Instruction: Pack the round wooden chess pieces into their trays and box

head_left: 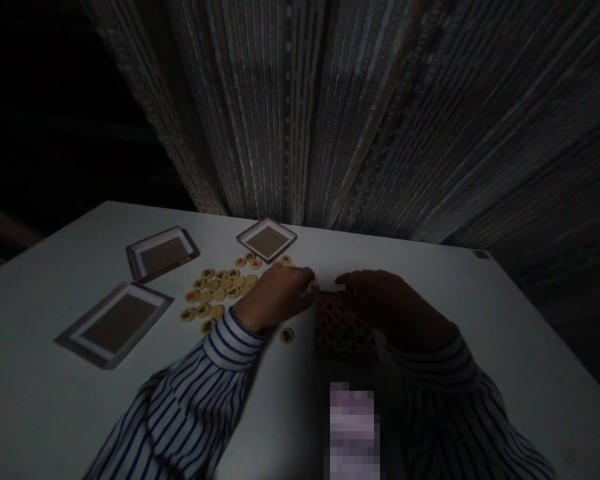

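- Head view: your left hand point(280, 293) bends its fingers by the far-left corner of the dark patterned box point(345, 333); your right hand point(393, 303) curves over its far side. Shadow hides whether either pinches anything.
- Best keep your left cuff point(233, 340) off the loose disc point(287, 335).

I face a white table point(490, 327) | striped curtain-like backdrop point(260, 120) behind | on my left, a brown-centred frame point(117, 325), second frame point(163, 255) just beyond | third frame point(267, 241) near far edge | dark patch point(481, 255), far-right corner
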{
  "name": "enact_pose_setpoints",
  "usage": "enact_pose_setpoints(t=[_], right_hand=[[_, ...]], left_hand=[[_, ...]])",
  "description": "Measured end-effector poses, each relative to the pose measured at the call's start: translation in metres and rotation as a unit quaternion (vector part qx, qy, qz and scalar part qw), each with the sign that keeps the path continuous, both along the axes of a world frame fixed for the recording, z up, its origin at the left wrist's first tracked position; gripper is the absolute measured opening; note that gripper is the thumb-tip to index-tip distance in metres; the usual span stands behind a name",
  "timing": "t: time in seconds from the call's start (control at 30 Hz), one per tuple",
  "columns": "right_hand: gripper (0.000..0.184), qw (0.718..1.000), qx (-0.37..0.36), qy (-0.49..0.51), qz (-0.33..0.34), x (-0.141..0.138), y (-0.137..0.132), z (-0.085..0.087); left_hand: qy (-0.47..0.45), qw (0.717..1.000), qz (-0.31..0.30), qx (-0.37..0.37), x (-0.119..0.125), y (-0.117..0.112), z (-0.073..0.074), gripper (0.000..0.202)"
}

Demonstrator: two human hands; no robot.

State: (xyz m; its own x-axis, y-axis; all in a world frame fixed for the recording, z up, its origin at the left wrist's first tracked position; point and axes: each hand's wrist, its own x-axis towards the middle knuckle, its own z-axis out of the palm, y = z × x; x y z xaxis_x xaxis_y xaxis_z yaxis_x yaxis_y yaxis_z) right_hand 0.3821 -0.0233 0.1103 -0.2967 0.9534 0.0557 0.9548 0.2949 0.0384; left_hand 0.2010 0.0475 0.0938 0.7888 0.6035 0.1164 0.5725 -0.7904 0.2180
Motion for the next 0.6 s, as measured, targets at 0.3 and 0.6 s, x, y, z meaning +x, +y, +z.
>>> enact_pose_setpoints(t=[0.3,0.6], right_hand=[[0.024,1.000,-0.001,0.000,-0.006,-0.0002,0.0005,-0.0017],[0.025,1.000,-0.015,0.011,-0.009,-0.0005,0.0011,0.0007]], left_hand=[[-0.045,0.999,-0.014,-0.015,-0.0002,-0.0015,-0.0011,0.014],[-0.086,0.995,-0.026,-0.047,0.0006,-0.0038,0.0031,0.013]])
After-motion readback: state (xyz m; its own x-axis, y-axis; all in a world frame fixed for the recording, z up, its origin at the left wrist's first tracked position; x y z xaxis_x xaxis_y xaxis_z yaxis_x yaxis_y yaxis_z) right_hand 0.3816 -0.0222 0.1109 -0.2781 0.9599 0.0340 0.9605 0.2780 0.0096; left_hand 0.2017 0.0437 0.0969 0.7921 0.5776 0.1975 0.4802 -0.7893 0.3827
